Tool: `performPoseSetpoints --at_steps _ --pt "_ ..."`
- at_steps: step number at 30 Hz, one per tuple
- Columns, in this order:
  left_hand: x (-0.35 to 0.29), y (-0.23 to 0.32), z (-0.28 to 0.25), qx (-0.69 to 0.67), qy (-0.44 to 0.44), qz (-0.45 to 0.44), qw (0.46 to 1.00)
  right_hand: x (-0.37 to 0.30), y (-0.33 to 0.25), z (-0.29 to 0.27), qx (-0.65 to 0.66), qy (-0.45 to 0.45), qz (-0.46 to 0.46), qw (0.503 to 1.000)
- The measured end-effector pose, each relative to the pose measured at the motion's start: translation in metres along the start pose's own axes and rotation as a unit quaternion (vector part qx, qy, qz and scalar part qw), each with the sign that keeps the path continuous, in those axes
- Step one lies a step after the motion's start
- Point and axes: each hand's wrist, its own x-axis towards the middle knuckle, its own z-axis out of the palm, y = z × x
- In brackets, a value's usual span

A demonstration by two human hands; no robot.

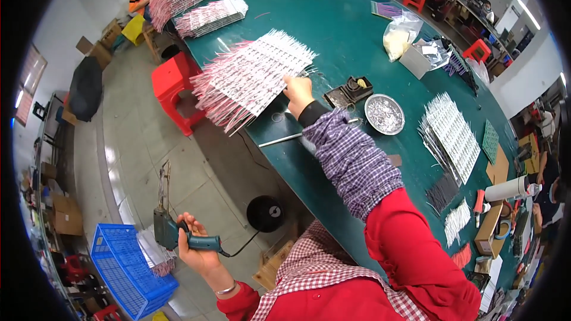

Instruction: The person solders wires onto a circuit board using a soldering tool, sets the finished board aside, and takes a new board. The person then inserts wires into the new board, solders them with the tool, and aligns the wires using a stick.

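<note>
My left hand (pixel 201 254) is wrapped round the grip of a dark green soldering gun (pixel 166 229), held out over the floor beside the table. Its long metal tip points up and away, and a black cord trails from the grip. My right hand (pixel 298 93) pinches the near right edge of a stack of white circuit board panels (pixel 256 74) bristling with red and white wires. The stack overhangs the table's left edge. Right of that hand are a soldering iron stand (pixel 348 91) and a round metal dish (pixel 384 114) of silvery bits.
More wired panels (pixel 211 15) are piled farther up the green table (pixel 351 30). Another panel stack (pixel 453 137) and wire bundles (pixel 457 221) lie at right. A red stool (pixel 172 92), black bin (pixel 265 213) and blue crate (pixel 128 273) stand on the floor. Co-workers sit at the far end.
</note>
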Motion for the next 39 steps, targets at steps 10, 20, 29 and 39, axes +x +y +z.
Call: performPoseSetpoints --at_steps 10,20,29,39 --pt "0.013 -0.02 0.03 -0.027 -0.051 -0.039 0.998 0.016 0.077 0.046 0.217 -0.038 0.006 0.975" --pt "0.022 -0.035 0.054 -0.001 -0.062 -0.035 0.997 -0.003 0.038 0.098 0.089 0.152 0.149 0.973" --pt "0.048 -0.084 0.078 -0.006 -0.089 -0.203 0.975 -0.086 -0.067 -0.232 -0.19 0.218 -0.388 0.875" --pt "0.072 -0.172 0.139 0.017 -0.173 -0.379 0.909 -0.183 -0.077 -0.582 -0.377 0.368 -0.078 0.847"
